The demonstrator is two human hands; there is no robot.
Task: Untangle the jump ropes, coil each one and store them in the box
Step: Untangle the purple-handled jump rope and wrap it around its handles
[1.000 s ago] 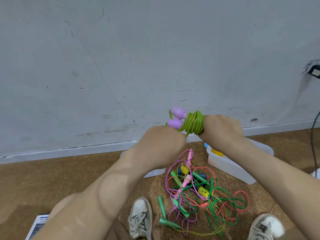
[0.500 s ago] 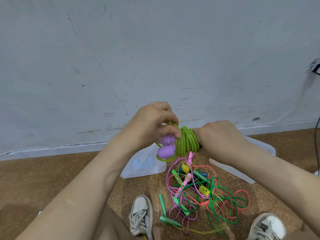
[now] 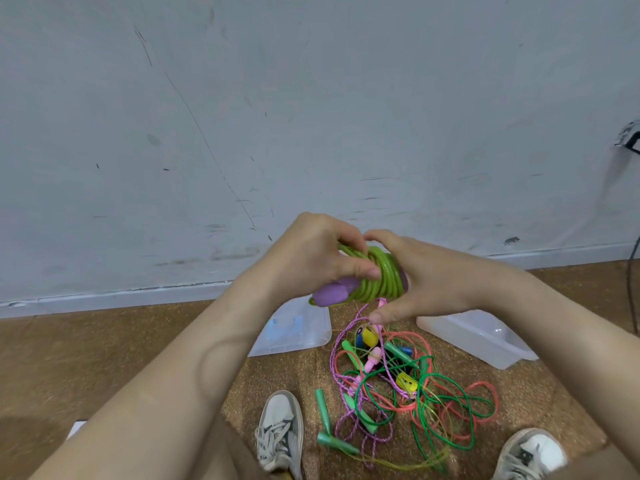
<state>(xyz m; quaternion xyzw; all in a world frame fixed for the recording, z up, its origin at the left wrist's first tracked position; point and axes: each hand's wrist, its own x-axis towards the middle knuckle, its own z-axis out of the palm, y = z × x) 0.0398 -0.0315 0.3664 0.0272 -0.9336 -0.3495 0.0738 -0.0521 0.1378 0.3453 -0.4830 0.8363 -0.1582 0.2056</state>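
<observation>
I hold a light green jump rope [image 3: 381, 275], wound into a tight coil, up in front of the wall. Its purple handles [image 3: 334, 294] stick out at the coil's lower left. My left hand [image 3: 311, 258] grips the coil from the left, thumb pressed across the loops. My right hand [image 3: 429, 282] cups the coil's right end, with the index finger curved over the top and the thumb below. On the floor beneath lies a tangle of ropes [image 3: 398, 386] in green, orange, pink and yellow. The clear plastic box [image 3: 481, 341] stands to its right.
A clear lid [image 3: 294, 332] lies flat on the brown floor left of the tangle. My two grey sneakers [image 3: 280, 434] [image 3: 530, 455] flank the ropes. A dark cable [image 3: 634, 271] hangs down the wall at the far right. A white sheet [image 3: 76, 427] shows at the lower left.
The coil tipped so its purple handles now point down-left instead of up. My left hand moved from below onto the coil, and my right hand loosened from a fist to a cupping hold.
</observation>
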